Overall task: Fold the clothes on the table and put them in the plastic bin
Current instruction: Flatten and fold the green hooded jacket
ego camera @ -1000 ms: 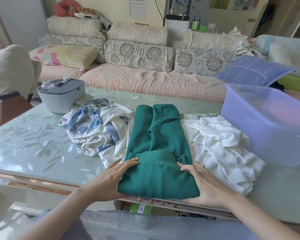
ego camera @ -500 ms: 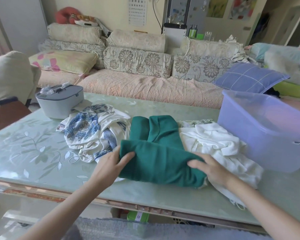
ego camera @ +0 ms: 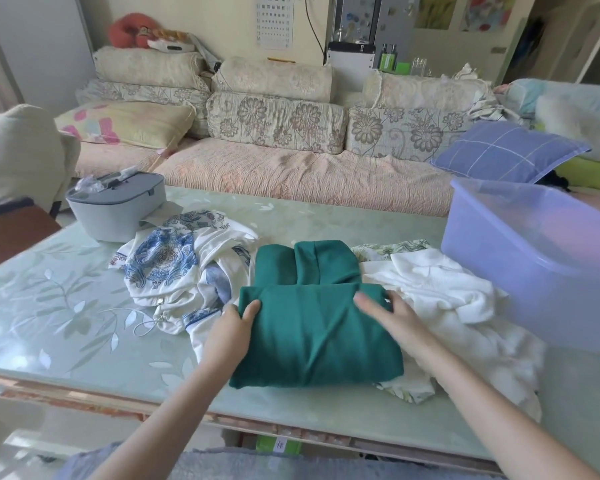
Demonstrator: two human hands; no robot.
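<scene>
Sofa (ego camera: 291, 174) runs across the back with floral cushions; a purple checked pillow (ego camera: 503, 152) lies at its right end.

Table (ego camera: 49, 306): pale green top with a leaf pattern, and all the laundry is on it.

Plastic bin (ego camera: 534, 258): translucent purple, on the table's right side, just beside the clothes. No garment is visible in it.

Clothes, left to right:
- blue-and-white patterned garment (ego camera: 167, 265), crumpled
- green sweatshirt (ego camera: 312, 334), centre, near the front edge
- white garment (ego camera: 458, 306), crumpled, reaching up to the bin
- leaf-print fabric (ego camera: 392, 244) shows behind the white one, and a leaf-print corner also shows under the sweatshirt's near right corner

The sweatshirt's lower half is doubled up over its upper half. The folded edge runs straight across the middle, and the upper part sticks out behind it.

Grey lidded box (ego camera: 115, 213) is at far left on the table, just beside the patterned garment.

Left hand (ego camera: 231, 332) grips the fold's left edge, thumb on top of the cloth. The fingers are out of sight.

Right hand (ego camera: 392, 317) is on the fold's top right corner and motion-blurred. One digit reaches across the top and the others sit at the right edge. Can't tell if it's pinching the cloth or just resting on it.

Versus 1 s ago: the hem lay flat at the near edge with both hands on it. Half a second ago the fold was lifted partway. Now it's carried further back and laid down. The other garments and the bin haven't moved.
</scene>
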